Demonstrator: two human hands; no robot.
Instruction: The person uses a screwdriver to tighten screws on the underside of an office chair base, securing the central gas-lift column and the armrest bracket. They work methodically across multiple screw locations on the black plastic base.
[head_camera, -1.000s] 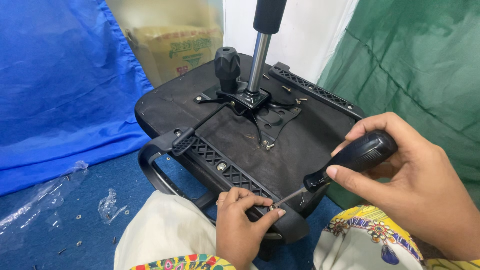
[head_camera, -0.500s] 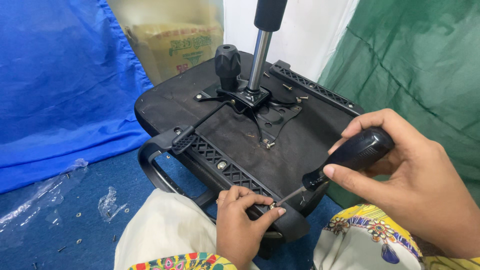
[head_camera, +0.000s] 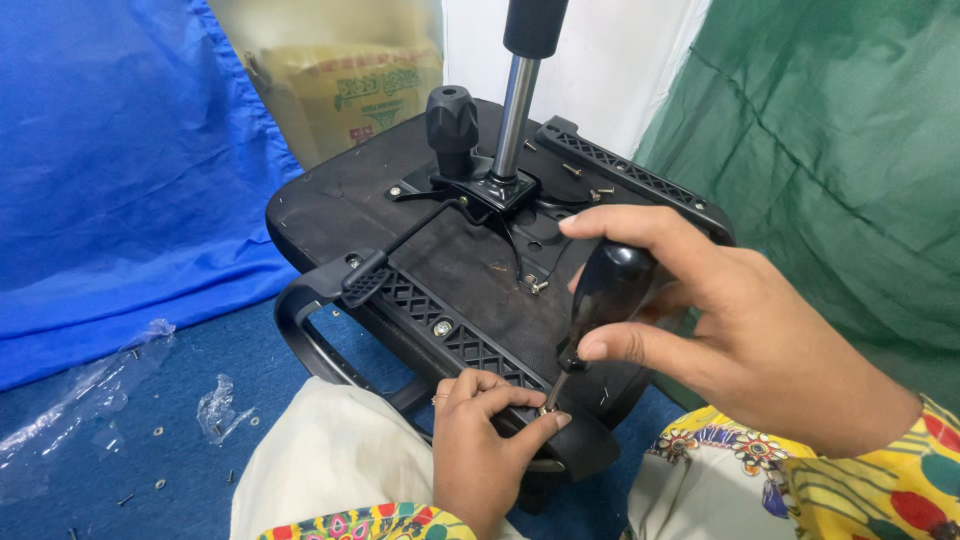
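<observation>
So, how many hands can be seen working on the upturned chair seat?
2. The left hand pinches at the screwdriver's tip on the armrest bracket; the right hand grips the black screwdriver handle. No others appear.

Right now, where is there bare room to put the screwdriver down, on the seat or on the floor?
Free: the flat seat underside between its left edge and the black knob; also blue carpet between the blue sheet and the armrest loop. Crowded: around the centre post, with loose screws, and by the plastic wrap with scattered washers.
</observation>
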